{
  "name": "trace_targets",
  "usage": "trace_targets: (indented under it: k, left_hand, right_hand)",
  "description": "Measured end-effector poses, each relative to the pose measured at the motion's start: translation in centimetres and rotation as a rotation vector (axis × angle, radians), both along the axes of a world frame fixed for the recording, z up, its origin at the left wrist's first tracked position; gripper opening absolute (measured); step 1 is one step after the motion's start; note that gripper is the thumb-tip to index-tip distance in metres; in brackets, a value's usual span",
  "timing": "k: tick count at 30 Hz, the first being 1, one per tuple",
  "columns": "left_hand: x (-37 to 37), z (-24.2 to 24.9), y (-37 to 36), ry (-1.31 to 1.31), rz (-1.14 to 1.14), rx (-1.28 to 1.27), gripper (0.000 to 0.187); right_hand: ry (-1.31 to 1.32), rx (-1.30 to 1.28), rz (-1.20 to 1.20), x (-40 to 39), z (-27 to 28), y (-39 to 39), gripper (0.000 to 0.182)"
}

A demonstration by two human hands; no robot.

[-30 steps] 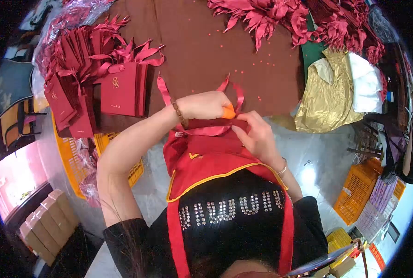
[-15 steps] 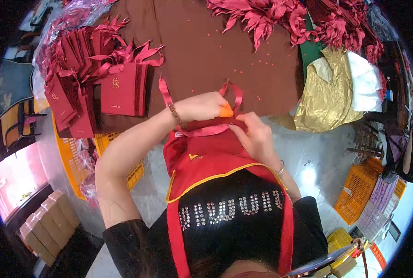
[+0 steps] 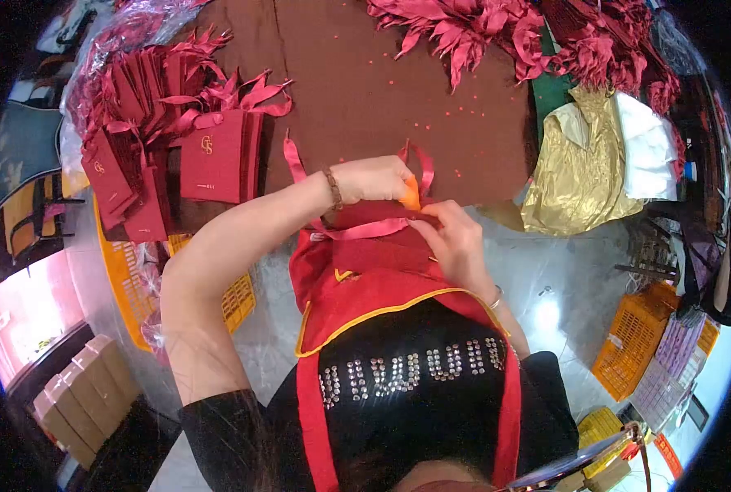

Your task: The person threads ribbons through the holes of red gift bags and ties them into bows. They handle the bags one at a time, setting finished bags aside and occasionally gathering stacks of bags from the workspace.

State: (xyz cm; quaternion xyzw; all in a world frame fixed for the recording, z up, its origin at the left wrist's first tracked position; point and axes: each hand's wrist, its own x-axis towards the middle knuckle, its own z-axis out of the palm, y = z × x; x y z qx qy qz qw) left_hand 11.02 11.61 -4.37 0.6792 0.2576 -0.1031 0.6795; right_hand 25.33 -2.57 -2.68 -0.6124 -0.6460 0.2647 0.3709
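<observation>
My left hand (image 3: 372, 179), with a beaded bracelet at its wrist, is closed on a small orange item (image 3: 410, 194) at the edge of a dark red bag (image 3: 374, 215). The exact shape of the orange item is hard to make out. On the other side, my right hand (image 3: 460, 242) pinches the bag's edge beside it. The bag lies against my red apron (image 3: 357, 291). One pink ribbon (image 3: 370, 230) crosses the bag's near side, and other ribbon ends (image 3: 294, 156) stick up beyond it.
Finished-looking red bags (image 3: 211, 160) with ribbons stand on the brown table (image 3: 333, 90) at left. More ribboned bags (image 3: 464, 33) lie at the far right, near gold wrapping (image 3: 574, 164) and white material (image 3: 644, 148). Orange crates (image 3: 632, 340) are on the floor.
My left hand and the orange item have moved slightly right. More of the bag and its near ribbon shows below my left hand. My right hand has barely moved.
</observation>
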Motion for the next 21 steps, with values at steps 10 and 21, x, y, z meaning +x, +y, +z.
trace_targets:
  k: [10,21]
  left_hand:
    - [1.4,0.5,-2.0,0.203,0.235,0.404,0.024]
    - [1.0,1.4,-1.1,0.233,-0.036,0.395,0.031]
  right_hand:
    - [-0.011,-0.143,-0.056,0.6,-1.0,0.5,0.023]
    - [-0.023,-0.107,-0.046,0.3,-1.7,0.6,0.020]
